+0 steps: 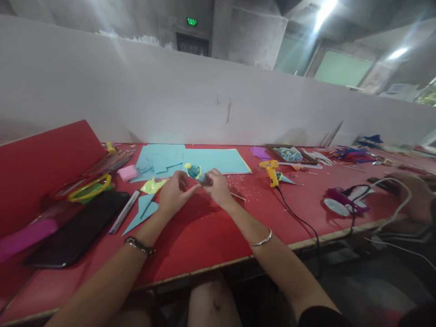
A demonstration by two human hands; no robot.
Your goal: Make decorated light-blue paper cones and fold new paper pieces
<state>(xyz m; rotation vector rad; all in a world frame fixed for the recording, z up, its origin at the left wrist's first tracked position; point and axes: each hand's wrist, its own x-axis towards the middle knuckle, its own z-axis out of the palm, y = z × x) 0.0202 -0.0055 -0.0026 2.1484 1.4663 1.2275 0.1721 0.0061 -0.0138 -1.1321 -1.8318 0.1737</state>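
Observation:
A small craft piece, with a teal rounded top, a yellow ball at its tip and yellow trim, is held above the red table. My right hand pinches its grey-blue lower end. To the left of it, my left hand has its fingers curved and apart, close to the piece without visibly gripping it. Light blue paper pieces and a yellow-green sheet lie beside my left hand. Beyond my hands are light blue sheets. A thin stick rests near my right wrist.
A yellow glue gun with a black cord stands to the right, near a blue cone. Left are a marker, a black phone and yellow-handled scissors. At far right shows another person's arm. A white partition borders the back.

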